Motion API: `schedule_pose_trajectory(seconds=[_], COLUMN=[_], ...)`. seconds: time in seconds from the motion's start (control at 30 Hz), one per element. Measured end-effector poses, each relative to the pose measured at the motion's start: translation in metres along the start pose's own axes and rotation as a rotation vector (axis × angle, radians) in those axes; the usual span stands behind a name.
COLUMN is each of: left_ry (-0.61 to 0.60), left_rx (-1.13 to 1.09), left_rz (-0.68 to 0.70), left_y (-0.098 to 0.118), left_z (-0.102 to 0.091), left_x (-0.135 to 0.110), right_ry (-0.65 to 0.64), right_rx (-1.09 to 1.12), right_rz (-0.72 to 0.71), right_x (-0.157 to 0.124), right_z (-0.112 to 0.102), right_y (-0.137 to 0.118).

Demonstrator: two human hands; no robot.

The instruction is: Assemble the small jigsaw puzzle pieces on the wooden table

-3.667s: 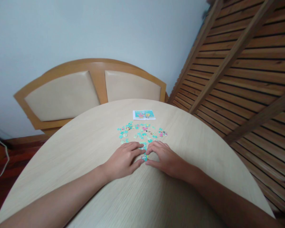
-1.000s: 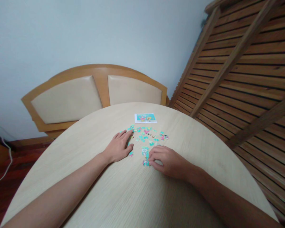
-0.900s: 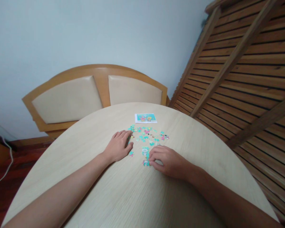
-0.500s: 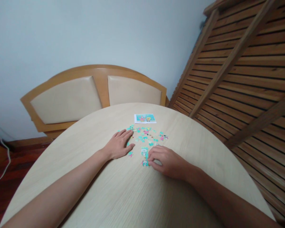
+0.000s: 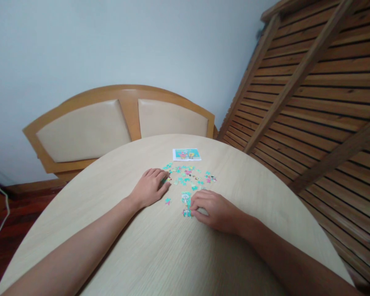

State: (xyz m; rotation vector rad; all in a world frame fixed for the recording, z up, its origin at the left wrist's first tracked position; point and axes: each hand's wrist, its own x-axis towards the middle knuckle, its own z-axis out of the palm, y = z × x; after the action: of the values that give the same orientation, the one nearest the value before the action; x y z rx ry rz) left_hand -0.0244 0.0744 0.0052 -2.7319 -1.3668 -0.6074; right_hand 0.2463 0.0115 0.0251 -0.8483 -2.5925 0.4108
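Note:
My right hand [image 5: 215,209] rests at the right edge of a small strip of joined jigsaw pieces [image 5: 186,198], thumb and forefinger pinched on a puzzle piece there that is mostly covered. A pale face on turquoise shows in the strip. On the left, my left hand [image 5: 150,187] lies palm down with its thumb apart and its fingertips bent at the edge of the loose puzzle pieces [image 5: 182,181]. One stray pink and turquoise piece [image 5: 168,201] lies between the left hand and the strip.
A picture card [image 5: 186,154] with cartoon figures lies beyond the loose pieces on the round wooden table [image 5: 160,255]. Behind the table stands a padded wooden headboard [image 5: 132,107] against the wall. Slatted wooden panels [image 5: 308,102] lean at the right.
My left hand has drawn its fingers in, bending them closer together at the edge of the loose pieces. The right hand stays pinched at the strip. The view has shifted slightly.

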Motion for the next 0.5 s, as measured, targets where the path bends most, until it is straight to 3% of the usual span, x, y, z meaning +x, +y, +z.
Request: schedule_pose_trajectory(seconds=[0.37, 0.5], left_ry=[-0.111, -0.097], left_rx=[-0.097, -0.07], left_rz=[0.183, 0.161], left_y=[-0.0009, 0.0009], left_z=[0.0005, 0.0009], left_x=[0.0, -0.0005], right_ry=[0.004, 0.012], right_rx=[0.003, -0.004], right_rz=[0.002, 0.013], right_x=[-0.0005, 0.0001], right_z=[0.0003, 0.0009], right_y=[0.0, -0.0004])
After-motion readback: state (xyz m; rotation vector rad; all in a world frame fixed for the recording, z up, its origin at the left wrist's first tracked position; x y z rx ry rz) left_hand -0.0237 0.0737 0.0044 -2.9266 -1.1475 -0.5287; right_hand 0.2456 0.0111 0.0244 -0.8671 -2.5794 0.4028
